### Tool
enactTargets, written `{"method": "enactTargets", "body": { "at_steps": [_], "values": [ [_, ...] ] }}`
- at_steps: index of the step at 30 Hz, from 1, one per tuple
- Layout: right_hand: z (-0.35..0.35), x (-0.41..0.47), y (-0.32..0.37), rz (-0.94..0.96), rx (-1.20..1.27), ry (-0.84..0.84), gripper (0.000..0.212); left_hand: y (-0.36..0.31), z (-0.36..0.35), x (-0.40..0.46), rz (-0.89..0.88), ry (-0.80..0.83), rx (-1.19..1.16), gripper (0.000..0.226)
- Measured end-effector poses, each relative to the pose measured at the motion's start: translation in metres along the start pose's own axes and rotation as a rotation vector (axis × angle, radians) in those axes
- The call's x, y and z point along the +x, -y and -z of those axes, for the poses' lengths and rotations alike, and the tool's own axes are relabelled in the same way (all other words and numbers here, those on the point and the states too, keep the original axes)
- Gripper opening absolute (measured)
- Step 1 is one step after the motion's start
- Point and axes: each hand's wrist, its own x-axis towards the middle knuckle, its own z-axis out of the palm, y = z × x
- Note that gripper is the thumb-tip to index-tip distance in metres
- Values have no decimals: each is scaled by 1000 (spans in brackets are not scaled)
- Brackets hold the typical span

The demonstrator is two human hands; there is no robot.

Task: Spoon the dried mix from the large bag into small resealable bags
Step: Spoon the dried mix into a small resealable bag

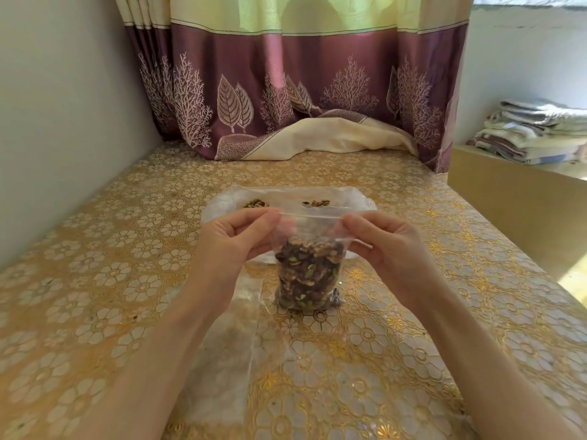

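Note:
A small clear resealable bag (309, 274) stands upright on the table, filled about two thirds with a mix of nuts and seeds. My left hand (232, 241) pinches the left end of its top strip. My right hand (386, 244) pinches the right end. Between my hands the strip runs straight. Just behind it lies the large clear bag (286, 201), nearly flat, with a few bits of mix showing inside. No spoon is in view.
Empty clear small bags (228, 344) lie flat on the table under my left forearm. A gold flowered cloth (95, 281) covers the table. A purple curtain (286, 90) hangs at the back, a wall stands left, and folded towels (533, 131) sit on a ledge at right.

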Motion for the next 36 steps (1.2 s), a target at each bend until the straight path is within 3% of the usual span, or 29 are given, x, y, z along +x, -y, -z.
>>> {"method": "enactTargets", "body": {
  "at_steps": [5,11,18,23,28,32,36],
  "values": [
    [4,-3,3,-7,-33,41,16,-2,-1,-2,-14,-37,1,11],
    [1,-5,2,111,-226,-127,12,-7,-3,-4,-94,-45,62,22],
    [-2,-8,2,222,-313,-181,19,-6,-9,-7,-125,-75,140,27],
    [-3,-6,2,206,-329,-148,11,-2,-8,-4,-60,-38,183,2],
    [-3,-6,2,218,-327,-96,10,-4,-8,-5,-131,17,303,12],
    [-3,-7,2,216,-325,-88,10,-5,-9,-6,-171,6,360,5],
    [-4,-7,2,238,-344,-91,15,-8,-10,-8,-196,-7,429,17]
  ]
}}
